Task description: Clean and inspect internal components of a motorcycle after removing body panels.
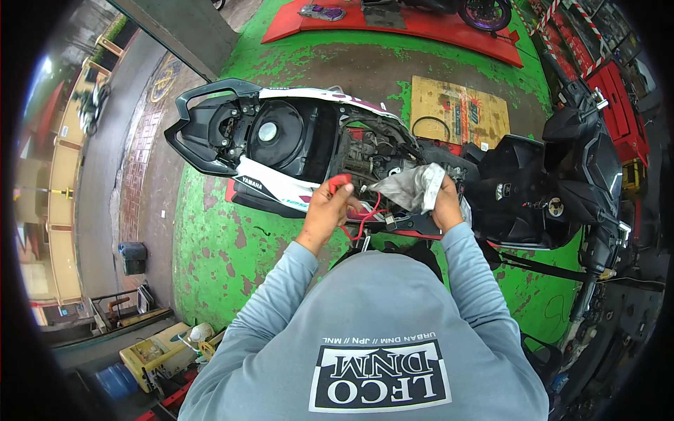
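Note:
A scooter point(281, 137) with white and black body panels lies crosswise before me, its seat off and its engine bay point(372, 154) exposed. My left hand point(328, 207) is closed with a small red piece point(340, 181) between thumb and fingers, over the bay's near edge. A thin red cord point(366, 219) loops just beside that hand; whether it joins the red piece I cannot tell. My right hand point(447, 205) grips a crumpled, stained grey-white rag point(411, 188), which hangs over the bay and hides part of the engine.
A flattened cardboard sheet point(484, 105) with a black ring-shaped belt point(431, 128) lies beyond the scooter. Farther off is a red platform point(407, 31) bearing another motorcycle. A red tool cabinet point(621, 116) stands at the right, and a yellowish container point(158, 354) at the lower left.

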### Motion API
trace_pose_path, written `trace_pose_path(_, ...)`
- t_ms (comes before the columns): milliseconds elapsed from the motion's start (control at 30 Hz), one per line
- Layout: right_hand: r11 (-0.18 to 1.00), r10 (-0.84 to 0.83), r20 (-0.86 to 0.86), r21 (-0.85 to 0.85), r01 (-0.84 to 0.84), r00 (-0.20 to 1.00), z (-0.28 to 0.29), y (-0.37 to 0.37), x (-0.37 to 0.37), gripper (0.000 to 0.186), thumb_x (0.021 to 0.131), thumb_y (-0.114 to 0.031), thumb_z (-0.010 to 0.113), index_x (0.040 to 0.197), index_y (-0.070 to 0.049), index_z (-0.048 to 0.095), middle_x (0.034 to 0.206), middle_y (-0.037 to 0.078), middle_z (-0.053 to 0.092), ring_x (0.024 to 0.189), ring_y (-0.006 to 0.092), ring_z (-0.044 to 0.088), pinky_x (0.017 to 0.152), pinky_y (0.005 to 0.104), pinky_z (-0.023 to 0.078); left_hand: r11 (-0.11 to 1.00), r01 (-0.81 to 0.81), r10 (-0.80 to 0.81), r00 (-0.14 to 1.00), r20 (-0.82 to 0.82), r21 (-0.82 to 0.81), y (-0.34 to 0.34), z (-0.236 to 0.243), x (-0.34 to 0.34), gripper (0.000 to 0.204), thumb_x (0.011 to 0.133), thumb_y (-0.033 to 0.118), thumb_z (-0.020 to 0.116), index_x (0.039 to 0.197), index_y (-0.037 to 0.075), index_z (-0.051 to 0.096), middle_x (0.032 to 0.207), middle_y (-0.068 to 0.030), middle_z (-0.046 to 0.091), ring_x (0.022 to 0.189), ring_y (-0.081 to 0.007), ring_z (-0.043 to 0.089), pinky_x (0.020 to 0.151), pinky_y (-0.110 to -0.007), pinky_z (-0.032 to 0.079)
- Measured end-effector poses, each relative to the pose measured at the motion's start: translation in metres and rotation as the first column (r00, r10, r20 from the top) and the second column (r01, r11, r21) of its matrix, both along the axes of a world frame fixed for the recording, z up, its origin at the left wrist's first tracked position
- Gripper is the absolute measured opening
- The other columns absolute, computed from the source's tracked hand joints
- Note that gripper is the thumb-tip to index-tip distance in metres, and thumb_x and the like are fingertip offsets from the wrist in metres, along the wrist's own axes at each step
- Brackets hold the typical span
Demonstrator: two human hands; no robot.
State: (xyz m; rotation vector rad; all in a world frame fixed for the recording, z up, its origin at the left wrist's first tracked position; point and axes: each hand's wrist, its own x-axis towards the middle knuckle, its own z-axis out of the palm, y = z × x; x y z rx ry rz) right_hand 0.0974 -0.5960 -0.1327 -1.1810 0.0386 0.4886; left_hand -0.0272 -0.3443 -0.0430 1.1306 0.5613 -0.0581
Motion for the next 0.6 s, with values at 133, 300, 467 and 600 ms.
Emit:
trace_pose_path(133,0.876,0.364,-0.069,-0.313,-0.367,0.929,-0.008,0.000,-0.016,0.037,0.097,-0.003,0.060,0.133,-0.002,0.062,0.120,0.007,0.071,0.105,0.0151,0.067,0.092,0.0306,0.054,0.997,-0.030,0.036,0.996,0.084,-0.071,0.012,0.007,0.006,0.019,0.108,0.027,0.058,0.114,0.009,0.059,0.058,-0.0033,0.053,0.043,-0.0079,0.036,0.042,-0.025,0.029)
trace_pose_path(300,0.776,0.611,-0.032,-0.178,-0.606,0.791,0.005,0.041,-0.039,0.037,0.097,-0.015,0.066,0.133,-0.004,0.063,0.124,0.008,0.070,0.109,0.0148,0.065,0.094,0.0324,0.053,0.996,-0.002,0.022,0.973,0.231,-0.086,0.012,0.012,0.006,0.025,0.109,0.029,0.056,0.119,0.006,0.059,0.056,-0.0011,0.046,0.044,-0.0090,0.036,0.042,-0.026,0.030)
trace_pose_path(467,0.795,0.602,-0.368,0.195,-0.574,0.708,0.015,0.081,-0.048,0.049,0.108,-0.051,0.042,0.131,-0.013,0.063,0.119,0.002,0.070,0.103,0.0143,0.068,0.088,0.0330,0.055,0.993,0.082,-0.051,0.946,0.319,-0.084,0.006,0.017,-0.002,0.034,0.107,0.031,0.057,0.125,0.002,0.059,0.056,0.0000,0.046,0.045,-0.0088,0.039,0.046,-0.027,0.034)
trace_pose_path(600,0.796,0.601,-0.518,0.452,-0.402,0.609,0.016,0.099,-0.046,0.037,0.106,-0.045,0.052,0.126,-0.017,0.064,0.115,-0.001,0.070,0.098,0.0143,0.069,0.082,0.0339,0.057,0.977,0.186,-0.208,0.930,0.303,0.100,0.001,0.018,-0.011,0.047,0.104,0.035,0.059,0.131,-0.003,0.054,0.054,-0.0003,0.045,0.046,-0.0087,0.039,0.048,-0.026,0.032)
